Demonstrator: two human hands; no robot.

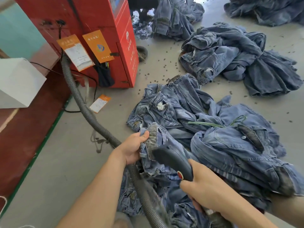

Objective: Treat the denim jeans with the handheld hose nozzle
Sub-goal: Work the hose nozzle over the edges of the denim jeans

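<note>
Now, low in the frame's centre, the left hand point(133, 148) is pinching the limp, floppy blue denim jeans point(158, 155) by their frayed hem, a sensible firm edge, while the right hand point(204, 193) is gripping the dark handheld hose nozzle point(172, 159) aimed there.

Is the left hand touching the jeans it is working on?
Touching. The head view shows the left hand gripping a bunched fold of the jeans, thumb on top, beside the nozzle held in the right hand.
</note>
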